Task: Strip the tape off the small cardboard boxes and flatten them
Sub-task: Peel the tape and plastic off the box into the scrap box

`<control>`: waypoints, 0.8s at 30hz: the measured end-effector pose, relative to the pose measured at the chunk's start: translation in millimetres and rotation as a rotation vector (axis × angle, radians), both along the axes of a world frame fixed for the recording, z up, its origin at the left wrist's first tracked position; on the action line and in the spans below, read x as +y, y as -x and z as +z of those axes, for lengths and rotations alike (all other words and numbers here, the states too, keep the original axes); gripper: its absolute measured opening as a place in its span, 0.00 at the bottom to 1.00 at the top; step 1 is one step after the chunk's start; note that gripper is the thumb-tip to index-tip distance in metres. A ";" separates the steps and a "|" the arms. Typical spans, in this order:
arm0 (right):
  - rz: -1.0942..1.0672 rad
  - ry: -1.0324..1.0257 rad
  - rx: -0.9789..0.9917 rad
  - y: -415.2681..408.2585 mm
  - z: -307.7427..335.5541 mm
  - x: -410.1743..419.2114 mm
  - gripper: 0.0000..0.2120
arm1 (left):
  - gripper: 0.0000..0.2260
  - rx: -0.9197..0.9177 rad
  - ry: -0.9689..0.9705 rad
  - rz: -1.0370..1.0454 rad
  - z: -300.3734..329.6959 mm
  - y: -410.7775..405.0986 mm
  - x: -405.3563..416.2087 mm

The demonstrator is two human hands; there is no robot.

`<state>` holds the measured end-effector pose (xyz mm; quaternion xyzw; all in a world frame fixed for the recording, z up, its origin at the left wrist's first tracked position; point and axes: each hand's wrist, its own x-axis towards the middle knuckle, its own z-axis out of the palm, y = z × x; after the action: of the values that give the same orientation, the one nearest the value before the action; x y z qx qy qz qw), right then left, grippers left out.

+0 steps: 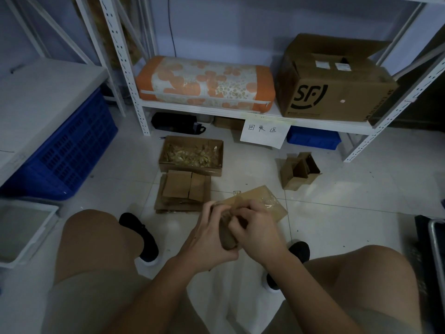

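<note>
A small cardboard box (257, 201), already pressed nearly flat, is held above the floor (337, 225) between the knees, its long axis running from the near-left, where both hands meet, up and away to the far-right. The left hand (207, 237) is wrapped round the near end from below and the left, fingers curled on the cardboard. The right hand (255, 227) is laid over the same end from the right, its fingers (237, 219) bent and apparently pinching something there; whether tape is caught between them cannot be told. A glossy patch of tape (269, 202) is seen on the upper face, just beyond the right hand, so a peel would likely be drawn away along the long axis toward the far-right corner, where open floor is left. Directly ahead-left, a stack of flattened boxes (183, 191) lies near, nearer the left hand, and behind it an open box of tape scraps (191, 155). One more unflattened box (299, 172) stands well apart to the right.
</note>
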<state>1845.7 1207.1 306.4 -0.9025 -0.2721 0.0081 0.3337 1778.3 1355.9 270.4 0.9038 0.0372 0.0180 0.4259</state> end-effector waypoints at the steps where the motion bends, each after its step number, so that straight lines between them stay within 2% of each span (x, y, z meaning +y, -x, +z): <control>1: -0.001 -0.006 0.011 -0.6 -0.3 -1.3 0.12 | 0.42 0.004 -0.005 -0.011 0.0 0.9 0.0; 3: -0.045 -0.022 0.041 -4.9 1.1 -4.3 0.03 | 0.42 0.001 -0.011 -0.030 -0.7 1.9 -0.6; 4: -0.095 -0.043 0.084 -6.6 3.0 -5.3 0.04 | 0.42 -0.002 -0.010 -0.033 -0.8 1.8 -1.1; 6: -0.179 -0.049 0.119 -8.5 1.4 -8.1 0.09 | 0.42 -0.012 0.000 -0.015 -0.9 0.9 -2.2; 9: -0.231 0.009 0.012 -1.2 -3.1 -6.5 0.14 | 0.42 -0.047 0.009 0.003 1.7 -1.2 -4.1; 11: -0.291 -0.124 0.039 3.0 -3.8 -5.2 0.15 | 0.41 -0.073 0.008 0.004 2.9 -1.0 -4.8; 13: -0.383 -0.257 0.133 1.6 -3.9 -8.5 0.20 | 0.41 -0.085 0.009 0.009 3.5 0.6 -4.5; 14: -0.404 -0.259 0.173 -0.6 -4.0 -10.9 0.21 | 0.41 -0.090 0.003 0.009 3.8 1.6 -4.1; 17: -0.341 -0.031 0.104 -3.9 -7.9 -16.3 0.15 | 0.41 -0.091 -0.022 0.000 3.2 3.6 -3.7; 20: -0.289 0.004 0.097 -9.8 -9.4 -20.3 0.08 | 0.41 -0.083 -0.039 -0.028 1.1 4.3 -4.1; 24: -0.254 0.206 0.085 -20.7 -8.3 -28.5 0.09 | 0.41 -0.041 -0.048 -0.047 1.0 5.2 -3.3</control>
<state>1866.4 1178.6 298.2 -0.9579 -0.1394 0.0320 0.2489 1773.1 1352.7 271.4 0.9139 0.0069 0.0275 0.4048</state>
